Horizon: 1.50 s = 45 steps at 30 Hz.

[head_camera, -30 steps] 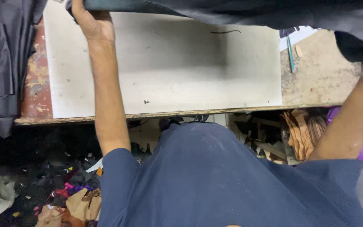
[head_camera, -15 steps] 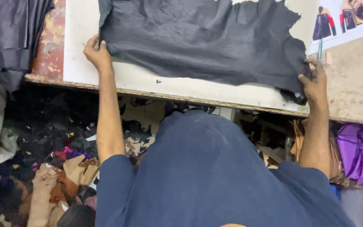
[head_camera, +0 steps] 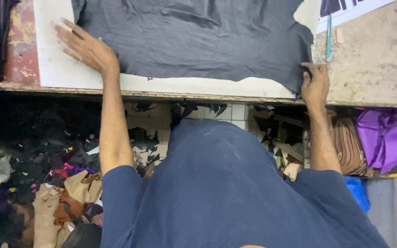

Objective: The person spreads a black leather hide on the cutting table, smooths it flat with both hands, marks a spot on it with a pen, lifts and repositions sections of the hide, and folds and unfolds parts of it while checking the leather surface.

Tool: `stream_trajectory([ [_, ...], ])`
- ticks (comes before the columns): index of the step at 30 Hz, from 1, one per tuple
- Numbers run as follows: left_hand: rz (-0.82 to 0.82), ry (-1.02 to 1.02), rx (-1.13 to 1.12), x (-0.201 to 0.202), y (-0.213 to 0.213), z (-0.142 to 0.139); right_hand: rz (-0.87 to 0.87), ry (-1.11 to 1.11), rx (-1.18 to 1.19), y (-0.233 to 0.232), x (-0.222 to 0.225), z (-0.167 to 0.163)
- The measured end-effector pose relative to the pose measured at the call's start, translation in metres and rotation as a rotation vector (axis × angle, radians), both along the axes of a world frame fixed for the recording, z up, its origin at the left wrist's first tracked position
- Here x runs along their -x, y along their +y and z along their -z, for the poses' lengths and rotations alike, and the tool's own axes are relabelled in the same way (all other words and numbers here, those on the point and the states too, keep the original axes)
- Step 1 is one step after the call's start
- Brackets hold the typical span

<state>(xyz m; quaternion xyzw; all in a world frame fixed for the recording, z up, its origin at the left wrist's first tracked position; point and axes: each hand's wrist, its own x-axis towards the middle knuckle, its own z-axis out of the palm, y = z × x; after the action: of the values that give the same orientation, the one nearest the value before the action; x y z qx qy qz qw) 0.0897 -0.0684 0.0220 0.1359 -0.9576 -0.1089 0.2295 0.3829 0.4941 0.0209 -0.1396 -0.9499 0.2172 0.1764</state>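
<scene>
Two bare hands rest on a sheet of dark leather (head_camera: 194,39) that lies flat on a white cutting board (head_camera: 53,69), which in turn covers most of the desk (head_camera: 373,64). The leather spans the board from near its left end to its right end, and its ragged lower edge stops short of the front edge of the desk, leaving a strip of white board exposed along the front. The left hand (head_camera: 84,46) lies palm down with fingers spread, placed at the lower left corner of the leather; the fingertips extend onto the bare board, and the heel of the hand touches the leather edge. The right hand (head_camera: 314,82) is at the lower right corner of the leather, near the front edge of the desk, with fingers curled and pinching the leather edge between thumb and fingers. A teal pen (head_camera: 329,31) lies on the desk just beside the right edge of the leather, toward the back. A printed paper sheet (head_camera: 345,9) sits at the back right of the desk, partly cut off by the frame. Left of the board, worn red desk surface (head_camera: 19,50) is exposed. Below the front edge of the desk, leather scraps (head_camera: 65,193) in tan, black and mixed colours cover the floor at the left, and a purple material (head_camera: 387,138) lies at the right.
</scene>
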Motion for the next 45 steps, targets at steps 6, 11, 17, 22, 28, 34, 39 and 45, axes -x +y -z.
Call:
stream_trajectory([
  [6, 0.25, -0.358, -0.106, 0.001, 0.123, 0.005, 0.007, 0.124, 0.057, -0.013, -0.015, -0.036],
  [11, 0.768, -0.13, -0.192, -0.084, 0.297, 0.003, -0.083, 0.211, 0.305, -0.017, -0.031, -0.077],
  [17, 1.516, -0.291, 0.017, -0.212, 0.424, 0.0, -0.089, -0.264, -0.038, -0.08, -0.029, -0.097],
  [22, 1.836, -0.364, 0.004, -0.161, 0.413, 0.004, -0.1, -0.31, -0.066, -0.117, -0.025, -0.097],
  [28, 0.903, -0.31, -0.069, -0.046, 0.184, 0.026, -0.326, -0.16, 0.009, -0.108, 0.013, -0.055],
  [34, 0.096, -0.298, -0.106, 0.024, -0.071, 0.041, -0.291, -0.314, -0.132, -0.106, 0.097, -0.008],
  [39, -0.195, -0.09, -0.212, 0.007, -0.057, 0.045, -0.107, -0.289, -0.148, -0.153, 0.174, 0.013],
  [45, -0.224, -0.122, -0.207, -0.006, -0.036, 0.029, -0.279, -0.252, -0.151, -0.235, 0.24, 0.008],
])
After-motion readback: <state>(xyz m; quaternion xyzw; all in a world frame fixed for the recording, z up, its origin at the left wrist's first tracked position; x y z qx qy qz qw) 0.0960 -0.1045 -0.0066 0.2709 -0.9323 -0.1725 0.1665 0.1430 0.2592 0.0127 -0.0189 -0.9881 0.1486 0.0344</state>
